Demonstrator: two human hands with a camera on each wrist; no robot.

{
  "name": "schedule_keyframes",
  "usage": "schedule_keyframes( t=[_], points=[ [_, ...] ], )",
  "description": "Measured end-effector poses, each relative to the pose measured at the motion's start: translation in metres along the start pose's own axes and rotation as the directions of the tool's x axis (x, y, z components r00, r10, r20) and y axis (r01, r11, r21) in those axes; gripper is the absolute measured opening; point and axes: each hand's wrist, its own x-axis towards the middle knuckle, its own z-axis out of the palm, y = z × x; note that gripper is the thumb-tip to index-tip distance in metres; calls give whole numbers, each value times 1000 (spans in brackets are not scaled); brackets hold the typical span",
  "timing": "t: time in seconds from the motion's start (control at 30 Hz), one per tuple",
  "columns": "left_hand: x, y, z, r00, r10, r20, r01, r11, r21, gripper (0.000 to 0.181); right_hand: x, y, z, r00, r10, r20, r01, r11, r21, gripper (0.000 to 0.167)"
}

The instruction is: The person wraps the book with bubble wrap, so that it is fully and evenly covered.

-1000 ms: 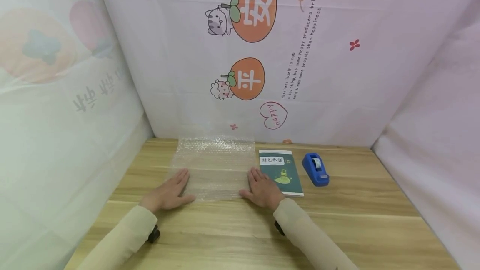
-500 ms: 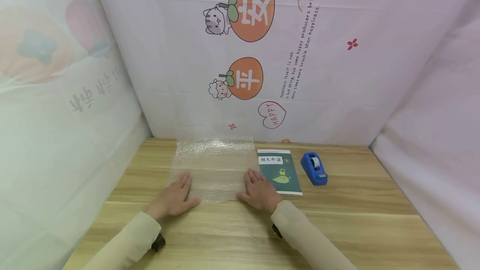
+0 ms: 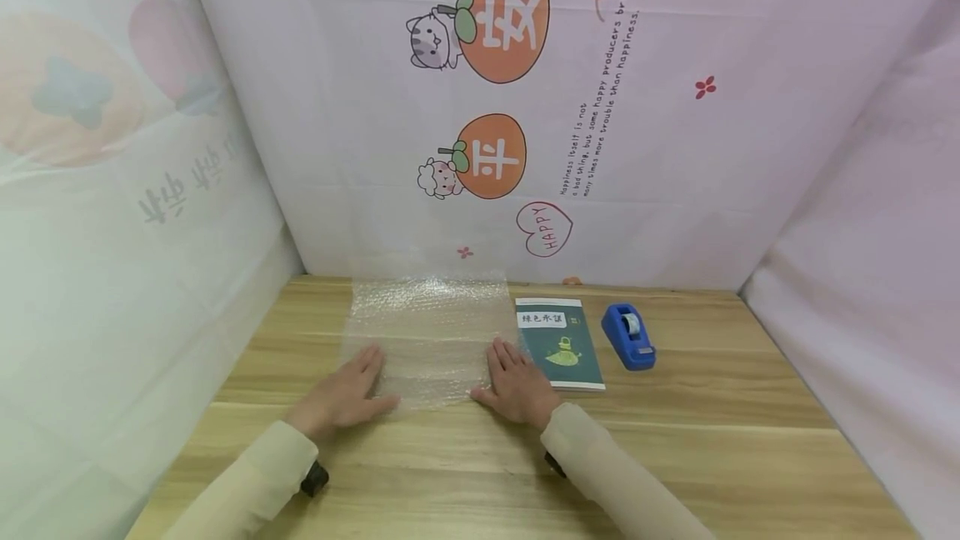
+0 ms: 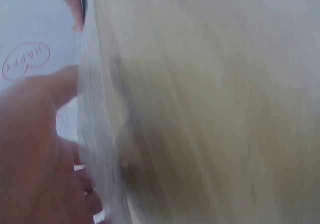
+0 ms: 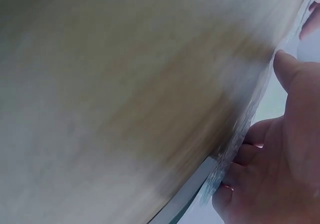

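A clear sheet of bubble wrap lies flat on the wooden table, its far edge by the back wall. My left hand rests on its near left corner, fingers extended and thumb pointing inward. On the near right corner my right hand lies flat with the thumb toward the middle. Both wrist views show the hands, left and right, against the sheet's thin edge. A green booklet lies right of the sheet, close beside the right hand.
A blue tape dispenser stands to the right of the booklet. White printed cloth rises behind the table and hangs along both sides.
Over the last second my left hand has shifted slightly right and my right hand slightly left, both staying on the sheet. Since half a second ago they have barely moved.
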Motion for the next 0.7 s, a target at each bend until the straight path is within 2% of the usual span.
schedule_keyframes(
  t=[0.3,0.43,0.6,0.7],
  points=[
    [2,-28,-17,997,42,66,-39,998,-54,95,-2,4,0,999,-35,17,36,998,-58,89],
    [5,-39,-18,996,73,52,-70,996,-63,95,-4,6,-1,999,-53,13,53,997,-52,90],
    [7,-42,-15,992,114,44,-111,991,-69,93,-8,7,-3,999,-50,22,51,998,-42,91],
    [7,-44,-10,990,136,20,-134,988,-71,92,-9,8,-4,999,-51,15,52,998,-31,90]
  ],
)
